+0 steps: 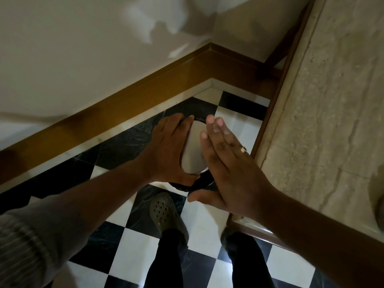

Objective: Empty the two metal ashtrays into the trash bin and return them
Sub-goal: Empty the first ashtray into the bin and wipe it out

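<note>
My left hand grips a round metal ashtray, turned upside down so its plain silver underside faces me. It hangs over a dark round trash bin on the floor, of which only a sliver of rim shows beneath the hands. My right hand is flat with fingers straight, a ring on one finger, lying against the ashtray's right edge. A second ashtray may be the curved grey shape at the right frame edge on the counter; too little shows to tell.
A beige stone counter with a wooden edge runs along the right. A wooden skirting board lines the white walls, meeting in a corner behind the bin. My feet, one in a green perforated clog, stand on the black-and-white checkered floor.
</note>
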